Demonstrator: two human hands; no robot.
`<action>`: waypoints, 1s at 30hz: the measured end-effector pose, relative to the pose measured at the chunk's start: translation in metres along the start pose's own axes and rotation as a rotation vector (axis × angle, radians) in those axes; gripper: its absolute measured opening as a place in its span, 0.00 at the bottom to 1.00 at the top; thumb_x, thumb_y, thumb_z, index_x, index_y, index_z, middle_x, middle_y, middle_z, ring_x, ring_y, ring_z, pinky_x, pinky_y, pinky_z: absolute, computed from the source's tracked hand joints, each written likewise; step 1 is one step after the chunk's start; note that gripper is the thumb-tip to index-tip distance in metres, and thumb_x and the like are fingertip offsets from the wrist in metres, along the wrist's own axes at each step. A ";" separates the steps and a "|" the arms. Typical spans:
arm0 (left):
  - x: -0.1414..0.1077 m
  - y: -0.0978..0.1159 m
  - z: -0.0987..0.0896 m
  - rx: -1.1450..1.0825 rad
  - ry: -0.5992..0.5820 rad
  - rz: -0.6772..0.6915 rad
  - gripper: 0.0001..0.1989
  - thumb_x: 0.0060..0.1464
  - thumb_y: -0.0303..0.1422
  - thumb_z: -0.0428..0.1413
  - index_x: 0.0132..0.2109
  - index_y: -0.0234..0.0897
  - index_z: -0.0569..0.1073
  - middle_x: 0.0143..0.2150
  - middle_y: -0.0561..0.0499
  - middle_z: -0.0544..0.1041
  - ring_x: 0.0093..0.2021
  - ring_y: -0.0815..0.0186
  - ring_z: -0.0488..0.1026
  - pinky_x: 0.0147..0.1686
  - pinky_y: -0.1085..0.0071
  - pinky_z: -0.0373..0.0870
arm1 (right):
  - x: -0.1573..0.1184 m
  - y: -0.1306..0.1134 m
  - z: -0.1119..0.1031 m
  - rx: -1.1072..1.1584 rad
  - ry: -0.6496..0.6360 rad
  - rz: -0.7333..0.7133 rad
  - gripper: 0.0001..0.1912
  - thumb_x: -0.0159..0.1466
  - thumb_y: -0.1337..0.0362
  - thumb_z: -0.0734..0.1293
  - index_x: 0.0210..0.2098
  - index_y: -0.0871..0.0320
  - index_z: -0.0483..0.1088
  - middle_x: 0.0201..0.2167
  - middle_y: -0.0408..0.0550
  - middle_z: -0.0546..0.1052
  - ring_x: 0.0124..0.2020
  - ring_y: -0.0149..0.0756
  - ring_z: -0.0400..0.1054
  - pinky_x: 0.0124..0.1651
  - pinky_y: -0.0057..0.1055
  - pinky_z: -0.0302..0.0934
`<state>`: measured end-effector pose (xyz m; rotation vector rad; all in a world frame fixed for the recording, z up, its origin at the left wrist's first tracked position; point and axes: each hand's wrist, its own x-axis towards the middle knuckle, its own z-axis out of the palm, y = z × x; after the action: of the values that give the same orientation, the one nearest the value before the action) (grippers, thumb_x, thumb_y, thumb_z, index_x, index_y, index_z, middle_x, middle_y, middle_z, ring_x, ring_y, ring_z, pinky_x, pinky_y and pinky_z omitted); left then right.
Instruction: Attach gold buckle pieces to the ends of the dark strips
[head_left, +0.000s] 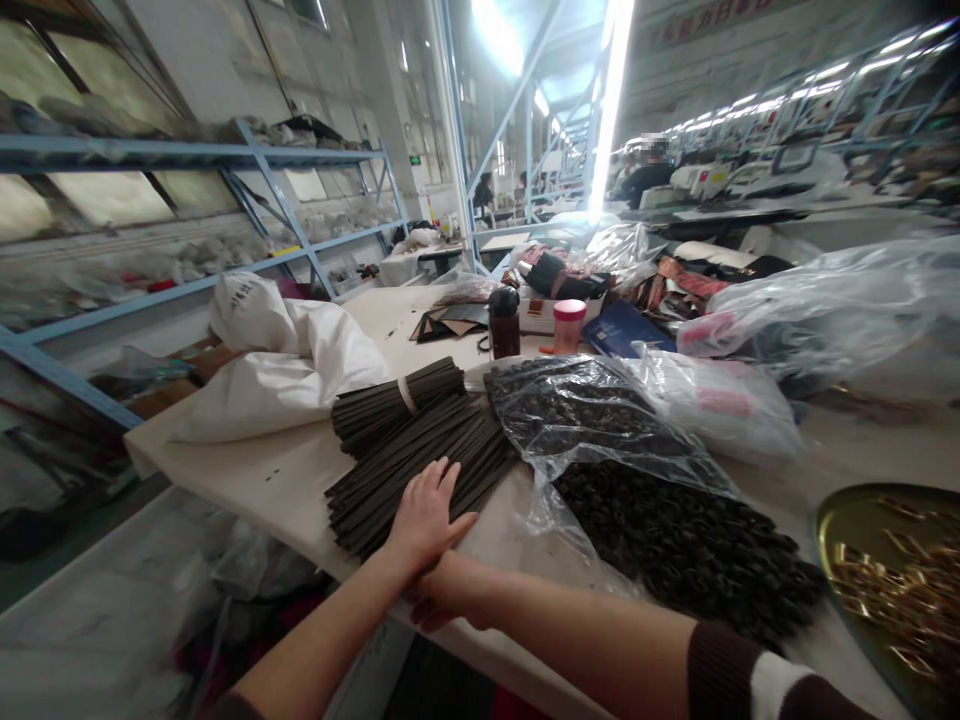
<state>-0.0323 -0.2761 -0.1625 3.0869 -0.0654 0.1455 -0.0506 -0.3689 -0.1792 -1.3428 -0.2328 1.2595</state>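
Observation:
My left hand point(427, 512) lies on a loose pile of dark brown flat strips point(420, 455), its fingers stretched out and its thumb apart. Just below the left wrist, at the table's front edge, is my right hand point(448, 590). Its fingers are curled and partly in shadow, so whatever they may hold is hidden. Behind the loose strips lies a bundle of similar strips point(375, 410), tied with a pale band point(406, 394). To the right, a heap of small black loops point(675, 540) spills from a clear plastic bag point(585, 400).
A round tray point(825, 515) of gold-coloured metal buckles point(892, 590) stands at the right. A white sack point(300, 350) sits at the table's left. Farther back are a dark bottle point(503, 325), a pink-lidded cup point(568, 325) and plastic-wrapped goods point(847, 310). Blue shelving point(285, 210) stands left.

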 end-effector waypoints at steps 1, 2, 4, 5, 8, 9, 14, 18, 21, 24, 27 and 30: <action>-0.006 0.002 0.006 0.062 0.031 0.040 0.36 0.48 0.49 0.52 0.61 0.35 0.58 0.63 0.40 0.56 0.62 0.51 0.52 0.58 0.55 0.50 | -0.009 0.004 0.002 -0.004 0.011 0.023 0.17 0.53 0.70 0.64 0.44 0.61 0.65 0.22 0.41 0.70 0.20 0.30 0.65 0.29 0.32 0.64; -0.010 0.002 0.011 0.103 0.062 0.073 0.35 0.48 0.48 0.52 0.61 0.36 0.58 0.63 0.40 0.56 0.63 0.51 0.51 0.59 0.54 0.48 | -0.019 0.008 0.004 -0.001 0.024 0.050 0.21 0.53 0.72 0.63 0.47 0.61 0.63 0.23 0.41 0.70 0.21 0.29 0.65 0.28 0.31 0.64; -0.014 -0.003 0.017 0.155 0.115 0.137 0.32 0.50 0.46 0.52 0.60 0.39 0.59 0.63 0.42 0.56 0.63 0.51 0.50 0.59 0.52 0.45 | -0.041 0.015 0.006 -0.025 0.041 0.050 0.25 0.54 0.72 0.61 0.51 0.63 0.59 0.26 0.43 0.71 0.22 0.28 0.66 0.28 0.28 0.63; -0.015 -0.007 0.017 0.171 0.135 0.166 0.29 0.52 0.45 0.51 0.60 0.40 0.60 0.63 0.42 0.57 0.63 0.52 0.50 0.60 0.53 0.44 | -0.054 0.019 0.006 -0.052 0.048 0.027 0.26 0.54 0.72 0.61 0.53 0.64 0.58 0.28 0.44 0.71 0.23 0.27 0.66 0.28 0.26 0.62; -0.013 -0.017 0.014 0.208 0.158 0.236 0.26 0.54 0.42 0.50 0.59 0.42 0.61 0.62 0.43 0.58 0.63 0.54 0.52 0.59 0.55 0.46 | -0.094 0.036 -0.001 -0.166 0.061 -0.089 0.25 0.54 0.69 0.62 0.52 0.64 0.62 0.31 0.45 0.72 0.26 0.26 0.65 0.29 0.23 0.58; -0.012 -0.018 0.013 0.222 0.157 0.249 0.26 0.53 0.42 0.50 0.58 0.42 0.62 0.62 0.43 0.59 0.62 0.55 0.52 0.59 0.56 0.46 | -0.107 0.043 -0.005 -0.198 0.061 -0.115 0.24 0.53 0.69 0.62 0.51 0.64 0.64 0.31 0.45 0.73 0.27 0.26 0.65 0.29 0.23 0.58; 0.002 -0.006 0.008 0.274 0.179 0.215 0.24 0.54 0.42 0.50 0.56 0.38 0.66 0.57 0.42 0.66 0.58 0.55 0.59 0.58 0.57 0.49 | -0.164 0.084 -0.026 -0.262 0.102 -0.143 0.24 0.53 0.63 0.64 0.49 0.62 0.68 0.36 0.47 0.76 0.35 0.34 0.68 0.34 0.25 0.59; 0.036 0.015 0.006 0.290 0.198 0.127 0.18 0.58 0.37 0.45 0.50 0.32 0.69 0.43 0.39 0.74 0.46 0.55 0.69 0.48 0.57 0.60 | -0.197 0.106 -0.038 -0.307 0.199 -0.159 0.23 0.55 0.62 0.63 0.50 0.61 0.67 0.41 0.49 0.75 0.41 0.39 0.69 0.40 0.27 0.61; 0.064 0.028 0.005 0.307 0.184 0.033 0.14 0.56 0.34 0.46 0.40 0.31 0.73 0.37 0.38 0.74 0.40 0.52 0.71 0.37 0.60 0.63 | -0.220 0.114 -0.045 -0.335 0.229 -0.243 0.23 0.56 0.60 0.62 0.50 0.60 0.66 0.41 0.48 0.75 0.42 0.38 0.68 0.42 0.28 0.61; 0.078 0.038 0.005 0.319 0.150 -0.023 0.14 0.56 0.31 0.44 0.37 0.30 0.73 0.36 0.38 0.74 0.38 0.52 0.72 0.35 0.62 0.63 | -0.242 0.119 -0.048 -0.308 0.302 -0.278 0.23 0.57 0.60 0.61 0.50 0.62 0.66 0.40 0.51 0.75 0.41 0.40 0.68 0.42 0.30 0.61; 0.078 0.050 0.007 0.323 0.109 -0.032 0.14 0.55 0.32 0.45 0.39 0.30 0.73 0.39 0.38 0.73 0.40 0.52 0.71 0.36 0.62 0.62 | -0.261 0.122 -0.047 -0.244 0.381 -0.258 0.23 0.57 0.63 0.60 0.51 0.65 0.65 0.40 0.53 0.74 0.39 0.40 0.68 0.40 0.31 0.62; 0.072 0.061 0.010 0.313 0.070 -0.033 0.14 0.54 0.33 0.45 0.40 0.30 0.72 0.42 0.36 0.72 0.42 0.51 0.70 0.37 0.61 0.61 | -0.272 0.122 -0.045 -0.227 0.392 -0.245 0.23 0.57 0.65 0.60 0.51 0.64 0.65 0.40 0.52 0.75 0.40 0.40 0.68 0.41 0.32 0.61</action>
<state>0.0381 -0.3406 -0.1629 3.3878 0.0132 0.2882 -0.1887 -0.6362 -0.1526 -1.6703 -0.2594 0.7630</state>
